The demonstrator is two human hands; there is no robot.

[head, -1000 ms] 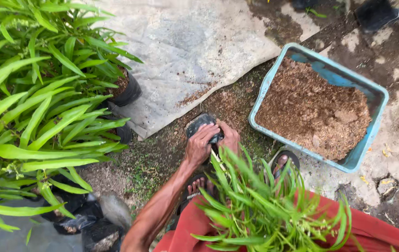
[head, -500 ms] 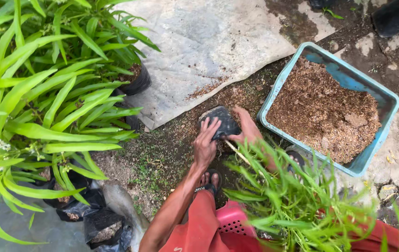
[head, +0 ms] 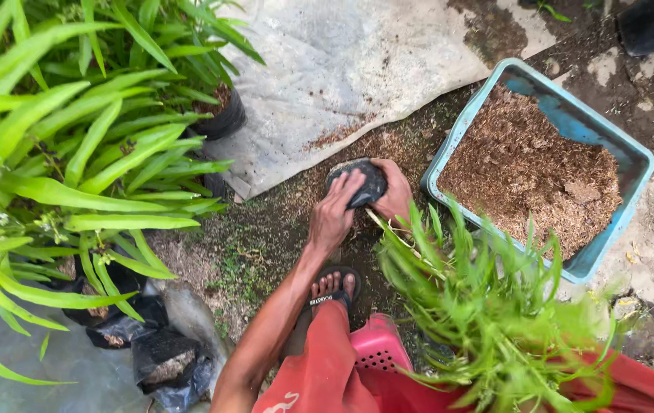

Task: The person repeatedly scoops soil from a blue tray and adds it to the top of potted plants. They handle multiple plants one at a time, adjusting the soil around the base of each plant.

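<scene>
Ground sheet (head: 357,69): a pale sheet is spread over the dirt, with brown crumbs scattered along its near edge.
Leafy plants (head: 59,153): a bank of long green leaves is seen at the left, rooted in black bags and pots.
Tub (head: 633,164): a blue square tub is filled with brown crumbly potting mix and sits just right of the hands.
Plant on the lap (head: 488,306): thin green leaves are fanned out over the red cloth, close below the right hand.
Stool (head: 377,352): a pink slotted edge is glimpsed beside the sandalled foot.
Left hand (head: 333,218): it is laid over the near side of the bag, fingers spread and pressing on it.
Right hand (head: 394,191): it is cupped round the far side, so the bag is clasped between both palms.
Small black bag (head: 359,182): it is held on the ground, between sheet edge and tub.
Doing it well: the bag is best kept upright and squeezed evenly from both sides, so that, by the look of it, nothing is spilled.
</scene>
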